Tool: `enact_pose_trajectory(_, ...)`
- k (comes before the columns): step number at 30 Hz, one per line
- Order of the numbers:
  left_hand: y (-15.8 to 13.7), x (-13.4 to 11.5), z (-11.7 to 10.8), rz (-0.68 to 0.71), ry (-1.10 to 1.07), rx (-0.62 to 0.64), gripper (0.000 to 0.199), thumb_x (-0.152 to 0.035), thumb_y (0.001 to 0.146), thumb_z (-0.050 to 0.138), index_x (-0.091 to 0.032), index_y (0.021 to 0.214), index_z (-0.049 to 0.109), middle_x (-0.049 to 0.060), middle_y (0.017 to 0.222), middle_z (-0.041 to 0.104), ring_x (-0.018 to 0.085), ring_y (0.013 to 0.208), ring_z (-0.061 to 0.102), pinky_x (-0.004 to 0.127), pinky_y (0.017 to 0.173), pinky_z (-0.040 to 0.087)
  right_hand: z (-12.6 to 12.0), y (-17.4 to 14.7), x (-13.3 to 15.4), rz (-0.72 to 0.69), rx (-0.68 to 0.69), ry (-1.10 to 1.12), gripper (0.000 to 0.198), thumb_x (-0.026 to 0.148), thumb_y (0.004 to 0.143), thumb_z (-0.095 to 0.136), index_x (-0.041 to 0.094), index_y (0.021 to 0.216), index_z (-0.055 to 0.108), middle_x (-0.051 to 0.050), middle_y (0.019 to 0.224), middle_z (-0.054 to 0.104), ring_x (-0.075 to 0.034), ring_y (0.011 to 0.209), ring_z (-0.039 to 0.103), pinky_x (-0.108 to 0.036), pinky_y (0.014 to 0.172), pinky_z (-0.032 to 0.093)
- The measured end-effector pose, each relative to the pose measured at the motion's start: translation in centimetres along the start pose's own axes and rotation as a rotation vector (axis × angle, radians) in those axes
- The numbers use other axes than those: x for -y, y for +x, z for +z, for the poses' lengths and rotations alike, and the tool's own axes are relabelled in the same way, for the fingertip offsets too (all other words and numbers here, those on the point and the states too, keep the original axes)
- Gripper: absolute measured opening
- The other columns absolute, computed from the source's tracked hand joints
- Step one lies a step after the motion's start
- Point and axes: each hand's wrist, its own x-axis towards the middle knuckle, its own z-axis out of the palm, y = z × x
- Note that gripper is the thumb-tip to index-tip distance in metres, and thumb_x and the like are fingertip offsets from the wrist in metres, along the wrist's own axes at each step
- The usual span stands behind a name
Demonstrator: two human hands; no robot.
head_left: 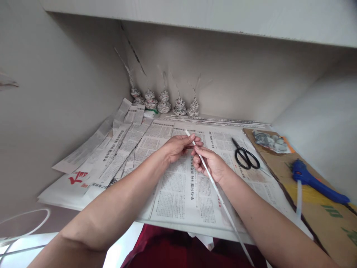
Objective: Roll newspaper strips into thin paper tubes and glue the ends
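Note:
A long, thin rolled paper stick (216, 188) slants from the middle of the newspaper-covered table down past its front edge. Near its upper tip, my left hand (180, 147) pinches it between thumb and fingers. Just below, my right hand (209, 162) is closed on the same stick, thumb lying along it. Both hands are close together above the printed newspaper sheet (173, 193). The lower end of the stick passes over my right forearm's inner side toward my lap.
Several woven paper gourds (179, 107) stand along the back wall beside thin paper sticks (223, 122). Cut newspaper strips (111, 145) lie left. Black scissors (247, 156), a blue glue gun (312, 180) on cardboard (325, 223) and a plastic bag (270, 141) lie right. A shelf (195, 16) overhangs.

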Motion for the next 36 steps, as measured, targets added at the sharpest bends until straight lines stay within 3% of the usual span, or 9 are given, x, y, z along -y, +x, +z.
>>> enact_pose_trajectory(12,0.19,0.30,-0.11,-0.006,-0.002,0.026,0.030,-0.038,0.082,0.059,-0.011,0.093,0.068,0.011,0.094,0.069,0.008,0.055,0.054,0.027,0.064,0.044,-0.02,0.05,0.28,0.050,0.014,0.000,0.025,0.041,0.078,0.061,0.017,0.073,0.056,0.004,0.049,0.048,-0.009,0.041,0.047,-0.019,0.036,0.029)
enact_pose_trajectory(19,0.71,0.22,-0.72,0.046,-0.015,-0.144,0.026,-0.034,0.081,0.063,-0.010,0.088,0.069,0.011,0.090,0.068,0.006,0.055,0.051,0.018,0.049,0.037,0.21,-0.13,-0.10,-0.088,-0.071,-0.323,0.036,0.052,0.079,0.058,0.017,0.075,0.055,0.005,0.046,0.046,-0.008,0.034,0.043,-0.018,0.032,0.025)
enact_pose_trajectory(27,0.61,-0.36,-0.45,-0.014,-0.223,-0.030,0.015,-0.019,0.084,0.058,-0.007,0.086,0.067,0.009,0.080,0.066,0.003,0.053,0.052,0.012,0.047,0.041,-0.03,-0.29,0.42,0.072,0.156,0.066,0.030,0.047,0.081,0.056,0.019,0.074,0.048,0.009,0.043,0.034,-0.006,0.034,0.034,-0.019,0.035,0.026)
enact_pose_trajectory(33,0.72,-0.24,-0.48,0.010,-0.202,-0.091,0.013,-0.016,0.083,0.059,-0.005,0.082,0.067,0.008,0.074,0.065,0.003,0.050,0.053,0.012,0.046,0.044,0.20,-0.39,0.16,-0.137,-0.050,-0.361,0.034,0.051,0.080,0.058,0.019,0.076,0.051,0.007,0.048,0.043,-0.007,0.036,0.040,-0.019,0.034,0.025)
enact_pose_trajectory(36,0.68,-0.25,-0.47,0.014,-0.205,-0.078,0.012,-0.014,0.083,0.058,-0.005,0.082,0.067,0.009,0.075,0.065,0.003,0.051,0.054,0.011,0.046,0.045,0.33,-0.48,0.21,-0.099,-0.017,-0.289,0.034,0.052,0.081,0.056,0.020,0.075,0.049,0.009,0.045,0.037,-0.007,0.034,0.037,-0.019,0.033,0.023)
